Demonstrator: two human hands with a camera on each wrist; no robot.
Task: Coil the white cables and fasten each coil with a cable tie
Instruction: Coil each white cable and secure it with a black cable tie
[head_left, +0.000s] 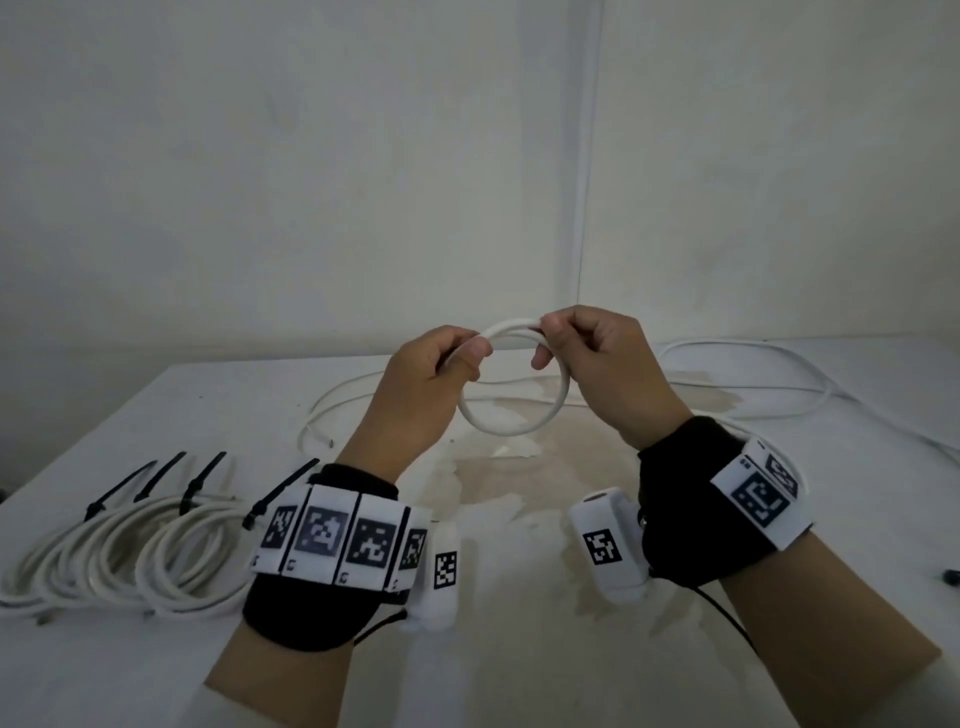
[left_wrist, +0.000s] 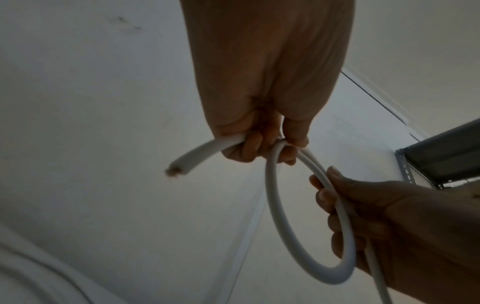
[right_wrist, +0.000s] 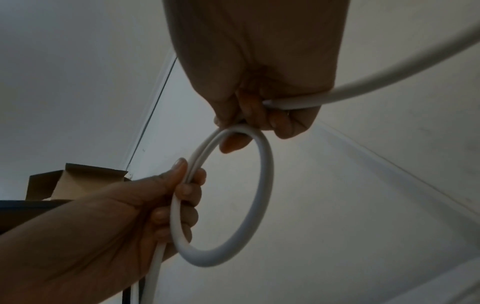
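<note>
Above the surface (head_left: 519, 649), a single loop of white cable (head_left: 511, 431) is held up between both hands. The left hand (head_left: 426, 384) is closed around the loop's left side, thumb pressed on top; the cut cable end (left_wrist: 174, 171) is seen sticking out past its fingers in the left wrist view. The right hand (head_left: 597, 364) is curled around the top right of the loop, where the strands overlap. The rest of the cable is trailed from the right hand onto the far part of the surface, lying loose. At the near left, finished coils (head_left: 119, 561) are laid flat, each fastened with a black cable tie (head_left: 122, 488). A stained patch (head_left: 524, 467) is visible under the hands.
</note>
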